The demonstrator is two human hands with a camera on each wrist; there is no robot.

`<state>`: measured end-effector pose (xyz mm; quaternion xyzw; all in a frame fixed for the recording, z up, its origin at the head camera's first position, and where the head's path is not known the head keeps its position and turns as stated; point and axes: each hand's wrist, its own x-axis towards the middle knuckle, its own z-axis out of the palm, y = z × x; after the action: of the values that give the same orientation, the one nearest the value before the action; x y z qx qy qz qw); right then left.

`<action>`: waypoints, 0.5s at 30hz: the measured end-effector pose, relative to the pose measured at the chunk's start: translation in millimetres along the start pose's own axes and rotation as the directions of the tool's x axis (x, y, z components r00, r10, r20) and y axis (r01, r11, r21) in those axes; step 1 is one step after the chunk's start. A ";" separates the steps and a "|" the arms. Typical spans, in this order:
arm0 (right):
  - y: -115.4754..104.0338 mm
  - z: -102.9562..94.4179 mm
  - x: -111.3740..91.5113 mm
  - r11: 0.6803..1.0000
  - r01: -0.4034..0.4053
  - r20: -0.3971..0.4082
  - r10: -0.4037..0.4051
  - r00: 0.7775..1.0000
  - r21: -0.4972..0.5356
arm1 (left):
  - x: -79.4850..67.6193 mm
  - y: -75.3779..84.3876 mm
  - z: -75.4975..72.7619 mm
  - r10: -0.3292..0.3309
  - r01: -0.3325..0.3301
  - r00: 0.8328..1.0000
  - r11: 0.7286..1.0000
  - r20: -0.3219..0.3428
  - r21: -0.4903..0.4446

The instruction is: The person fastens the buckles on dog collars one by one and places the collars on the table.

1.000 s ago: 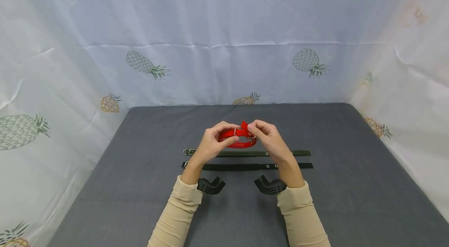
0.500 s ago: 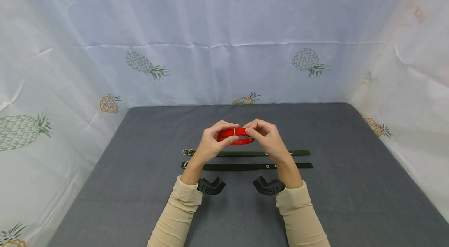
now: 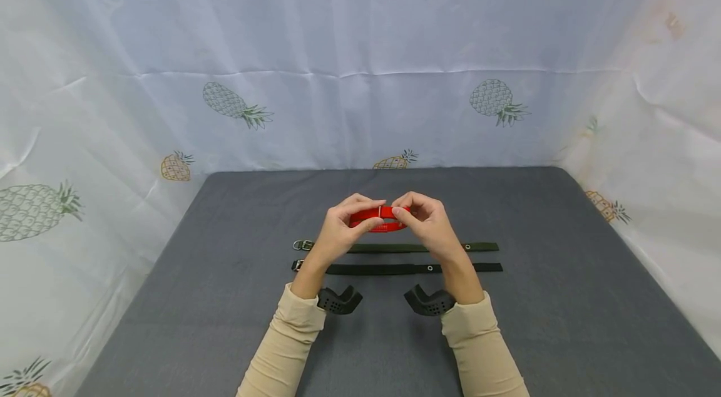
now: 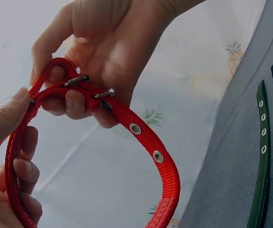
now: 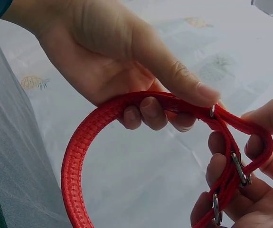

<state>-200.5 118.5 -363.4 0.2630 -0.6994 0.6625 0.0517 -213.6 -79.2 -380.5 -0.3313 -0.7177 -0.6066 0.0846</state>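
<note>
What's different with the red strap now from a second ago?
The red strap no longer has its tip sticking up. The right hand has moved slightly left, toward the left hand. Both hands still hold the red strap. The green strap and black strap stayed on the table.

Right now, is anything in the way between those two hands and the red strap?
Nothing visible: the left hand and right hand both hold the red strap directly. The green strap and black strap lie on the table, clear of both hands.
</note>
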 end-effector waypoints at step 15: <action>2.1 -1.5 1.4 0.996 -0.087 -0.018 0.087 0.996 0.037 | -0.3 0.3 1.9 -0.017 0.015 0.998 0.999 -0.063 -0.031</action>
<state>-203.1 119.5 -364.5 0.2267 -0.6974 0.6794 0.0249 -212.7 -77.6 -380.9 -0.3072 -0.7080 -0.6284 0.0974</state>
